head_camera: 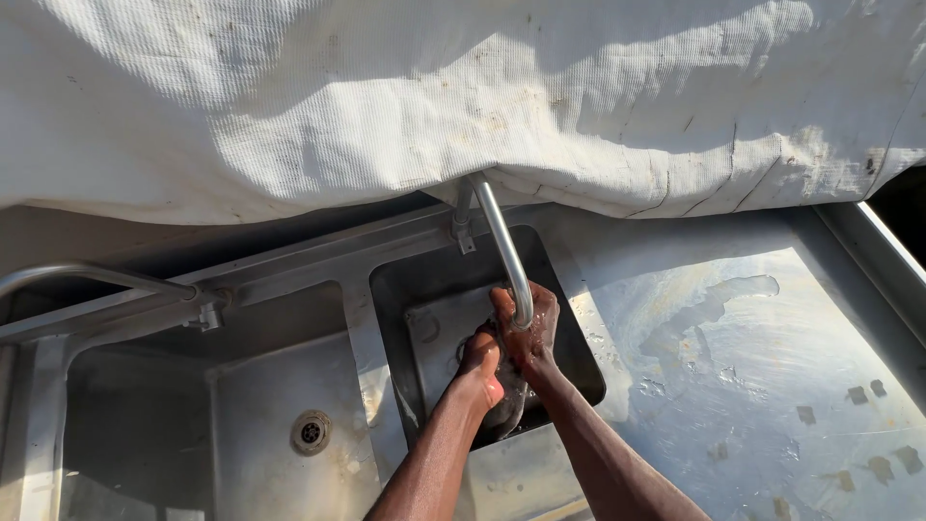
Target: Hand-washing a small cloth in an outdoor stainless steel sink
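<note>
Seen from the head camera, a person is standing at a stainless steel double sink and looking down at both bare hands, which are meeting under running water. The right hand [526, 333] is lying uppermost, its fingers spread loosely and wet, directly beneath the outlet of a curved metal faucet spout [502, 246] so the stream is falling onto it. The left hand [479, 365] is pressing up against the right from below and beside, fingers curled around it as if rubbing; neither grip is closing on any separate object that can be made out. Both hands are hovering over the right basin [434, 318], which is catching the runoff. To the left, a second basin [260, 415] is showing a round drain [311, 432] in its floor, and a second spout [87, 275] is reaching over it. To the right, the steel bench [772, 386] is carrying puddles and wet streaks. A white woven tarp [386, 96] is hanging over the back of the sink, covering the base of the faucet.
</note>
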